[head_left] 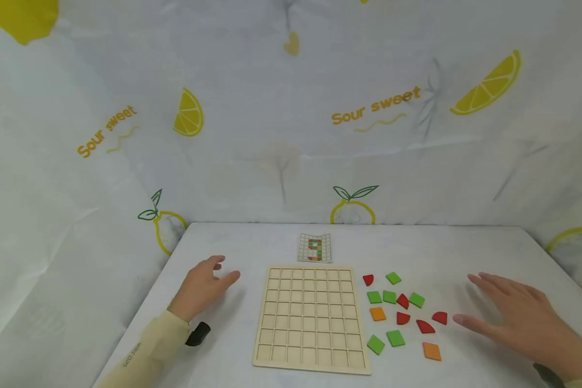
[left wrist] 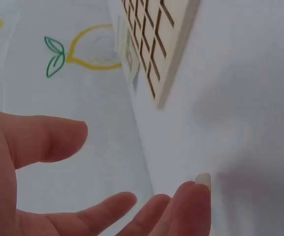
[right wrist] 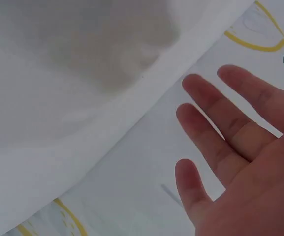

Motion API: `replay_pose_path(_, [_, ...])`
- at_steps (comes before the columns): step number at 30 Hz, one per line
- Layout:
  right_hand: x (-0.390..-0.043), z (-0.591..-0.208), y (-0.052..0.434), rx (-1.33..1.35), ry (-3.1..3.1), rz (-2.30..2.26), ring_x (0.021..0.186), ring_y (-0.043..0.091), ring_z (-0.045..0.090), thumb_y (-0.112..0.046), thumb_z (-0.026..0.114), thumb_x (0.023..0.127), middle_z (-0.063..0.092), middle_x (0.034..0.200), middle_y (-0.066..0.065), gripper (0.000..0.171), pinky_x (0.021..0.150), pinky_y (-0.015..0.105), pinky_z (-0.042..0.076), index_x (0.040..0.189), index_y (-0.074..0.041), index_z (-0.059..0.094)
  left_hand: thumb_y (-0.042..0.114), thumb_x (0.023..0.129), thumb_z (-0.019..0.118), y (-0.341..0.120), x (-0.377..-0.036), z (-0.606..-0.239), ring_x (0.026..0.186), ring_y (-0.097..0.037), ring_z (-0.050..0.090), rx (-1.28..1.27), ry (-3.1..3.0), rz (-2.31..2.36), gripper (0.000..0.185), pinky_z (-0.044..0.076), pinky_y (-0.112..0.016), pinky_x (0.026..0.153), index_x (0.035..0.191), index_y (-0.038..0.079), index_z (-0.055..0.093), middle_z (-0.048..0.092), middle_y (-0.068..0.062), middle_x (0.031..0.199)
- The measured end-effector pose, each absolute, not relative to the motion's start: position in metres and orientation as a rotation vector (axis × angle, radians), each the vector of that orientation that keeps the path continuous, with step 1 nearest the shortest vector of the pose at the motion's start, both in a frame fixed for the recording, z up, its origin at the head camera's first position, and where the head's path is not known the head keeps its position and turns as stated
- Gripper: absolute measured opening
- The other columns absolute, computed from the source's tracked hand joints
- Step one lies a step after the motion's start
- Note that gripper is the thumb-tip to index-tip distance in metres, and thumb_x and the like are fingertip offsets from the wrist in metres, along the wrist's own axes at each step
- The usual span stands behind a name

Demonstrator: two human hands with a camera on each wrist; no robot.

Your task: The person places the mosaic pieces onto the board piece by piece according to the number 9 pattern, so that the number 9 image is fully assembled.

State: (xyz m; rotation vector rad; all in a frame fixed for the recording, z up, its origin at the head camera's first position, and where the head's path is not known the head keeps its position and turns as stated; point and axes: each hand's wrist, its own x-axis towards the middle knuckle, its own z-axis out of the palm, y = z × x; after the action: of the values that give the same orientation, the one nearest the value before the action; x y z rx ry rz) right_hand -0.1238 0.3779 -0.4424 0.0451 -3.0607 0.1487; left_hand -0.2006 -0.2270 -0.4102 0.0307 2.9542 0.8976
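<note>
Currently both grips are wide and hold nothing: left hand (head_left: 205, 287) hovers left of the grid board (head_left: 312, 318), right hand (head_left: 516, 318) beside the coloured tiles (head_left: 401, 315), lower right, within easy reach.

bare table (head_left: 252, 242) left of grid board (head_left: 311, 317); loose tiles (head_left: 400, 315) crowd right side

A pale wooden grid board (head_left: 312, 318) lies flat in front of me, every square cell empty. Just right of it, loose flat tiles (head_left: 401, 315) are scattered on the tabletop (head_left: 441, 248): green squares, orange squares and red quarter-round pieces, none touching my fingers.
</note>
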Motion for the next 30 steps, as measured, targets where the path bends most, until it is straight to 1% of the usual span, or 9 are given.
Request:
replay_pose_path(2, [-0.124, -0.436, 0.368, 0.118, -3.063, 0.184, 0.129, 0.055, 0.047, -0.076, 0.076, 0.084, 0.061, 0.14, 0.033, 0.099, 0.107, 0.076, 0.029, 0.146, 0.0, 0.06, 0.047, 0.104, 0.067, -0.212, -0.2, -0.41, 0.108, -0.03, 0.075, -0.014, 2.883, 0.959, 0.066, 0.06, -0.048, 0.093, 0.154, 0.006, 0.055, 0.069, -0.018, 0.14])
replay_pose_path(4, [-0.124, -0.431, 0.36, 0.2, -3.059, 0.233, 0.12, 0.046, 0.057, -0.071, 0.082, 0.082, 0.07, 0.122, 0.02, 0.086, 0.105, 0.072, 0.033, 0.136, -0.005, 0.069, 0.041, 0.104, 0.067, -0.198, -0.199, -0.412, 0.089, -0.023, 0.074, -0.047, 2.814, 1.022, 0.058, 0.06, -0.041, 0.082, 0.15, 0.007, 0.059, 0.072, -0.014, 0.13])
replay_pose_path(7, [-0.127, -0.43, 0.351, 0.288, -3.058, 0.246, 0.109, 0.034, 0.064, -0.063, 0.09, 0.078, 0.07, 0.106, 0.0, 0.069, 0.103, 0.069, 0.04, 0.122, -0.013, 0.077, 0.033, 0.104, 0.068, -0.182, -0.199, -0.416, 0.069, -0.018, 0.068, -0.101, 2.696, 1.144, 0.051, 0.057, -0.033, 0.069, 0.146, 0.005, 0.061, 0.072, -0.013, 0.122])
replay_pose_path(9, [-0.129, -0.433, 0.348, 0.313, -3.061, 0.234, 0.105, 0.028, 0.065, -0.058, 0.093, 0.076, 0.068, 0.101, -0.006, 0.059, 0.102, 0.069, 0.043, 0.116, -0.017, 0.079, 0.03, 0.103, 0.068, -0.176, -0.199, -0.419, 0.069, -0.019, 0.068, -0.123, 2.644, 1.21, 0.048, 0.058, -0.033, 0.068, 0.144, 0.005, 0.063, 0.072, -0.013, 0.119])
replay_pose_path(12, [-0.132, -0.437, 0.346, 0.321, -3.079, 0.215, 0.102, 0.026, 0.065, -0.05, 0.096, 0.074, 0.068, 0.098, -0.008, 0.05, 0.101, 0.071, 0.045, 0.11, -0.019, 0.08, 0.028, 0.102, 0.069, -0.17, -0.201, -0.423, 0.07, -0.019, 0.068, -0.128, 2.606, 1.252, 0.045, 0.06, -0.033, 0.066, 0.14, 0.004, 0.064, 0.072, -0.013, 0.116])
replay_pose_path(17, [-0.134, -0.439, 0.341, 0.321, -3.127, 0.225, 0.103, 0.027, 0.066, -0.045, 0.098, 0.073, 0.07, 0.1, -0.008, 0.048, 0.101, 0.073, 0.045, 0.109, -0.018, 0.08, 0.024, 0.101, 0.071, -0.163, -0.2, -0.425, 0.069, -0.019, 0.068, -0.11, 2.591, 1.256, 0.039, 0.058, -0.032, 0.065, 0.134, 0.003, 0.065, 0.072, -0.013, 0.112])
replay_pose_path(20, [-0.135, -0.439, 0.339, 0.316, -3.145, 0.241, 0.104, 0.027, 0.066, -0.042, 0.098, 0.073, 0.071, 0.101, -0.008, 0.046, 0.102, 0.074, 0.044, 0.108, -0.019, 0.081, 0.019, 0.1, 0.072, -0.161, -0.198, -0.426, 0.07, -0.018, 0.068, -0.103, 2.577, 1.263, 0.037, 0.059, -0.032, 0.065, 0.132, 0.003, 0.065, 0.072, -0.012, 0.106])
replay_pose_path(25, [-0.136, -0.438, 0.337, 0.344, -3.148, 0.255, 0.103, 0.027, 0.067, -0.038, 0.098, 0.074, 0.07, 0.1, -0.009, 0.04, 0.101, 0.073, 0.044, 0.106, -0.022, 0.081, 0.011, 0.097, 0.073, -0.156, -0.198, -0.429, 0.069, -0.017, 0.066, -0.095, 2.558, 1.285, 0.036, 0.06, -0.031, 0.064, 0.131, 0.001, 0.064, 0.071, -0.009, 0.097])
replay_pose_path(30, [-0.137, -0.44, 0.338, 0.336, -3.16, 0.245, 0.1, 0.025, 0.066, -0.037, 0.098, 0.075, 0.07, 0.099, -0.01, 0.037, 0.099, 0.073, 0.046, 0.104, -0.023, 0.081, 0.004, 0.093, 0.07, -0.153, -0.199, -0.433, 0.066, -0.016, 0.065, -0.072, 2.564, 1.301, 0.037, 0.06, -0.031, 0.062, 0.129, 0.001, 0.064, 0.07, -0.008, 0.091])
